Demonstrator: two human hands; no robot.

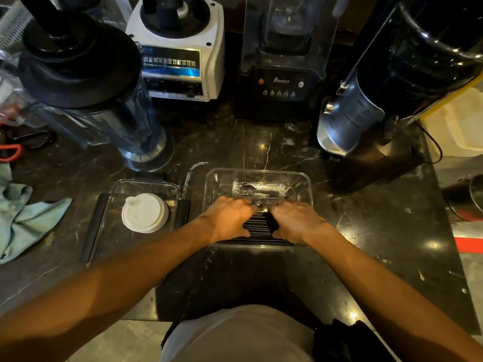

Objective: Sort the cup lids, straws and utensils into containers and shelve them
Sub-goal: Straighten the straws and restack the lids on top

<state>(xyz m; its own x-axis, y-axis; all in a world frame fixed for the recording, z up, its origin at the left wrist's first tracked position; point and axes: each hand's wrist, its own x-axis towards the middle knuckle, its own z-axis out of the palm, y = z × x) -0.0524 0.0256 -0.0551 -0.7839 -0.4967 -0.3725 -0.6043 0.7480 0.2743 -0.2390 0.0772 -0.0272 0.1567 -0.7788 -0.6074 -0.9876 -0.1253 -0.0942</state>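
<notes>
Black marble counter (274, 142), veined white and glossy, carries everything in sight. Along its far edge stand the biggest pieces: a clear blender jar (86, 82) with a black lid at the left, a white blender base (180, 48) beside it, a black blender (282, 61) under a clear hood in the middle, and a black and silver machine (386, 95) leaning in at the right. A pale green cloth (18, 218) lies crumpled at the left edge.

Nearer the person, two clear plastic containers sit side by side. The left container (115, 189) holds a stack of white cup lids (144, 212), and a clear bent straw (190, 176) stands just beside its right wall. The right container (300, 178) holds a clear-wrapped pack of utensils (257, 188) at its far end and a row of black straws (257, 226) across its near end.

Both bare arms reach into the right container. The left hand (227, 218) and the right hand (298, 220) lie palm down on the black straws, one at each end of the row, thumbs at the near side. Their fingers curl over the far side of the bundle, seemingly gathering it between them; whether the grip is tight I cannot tell.
</notes>
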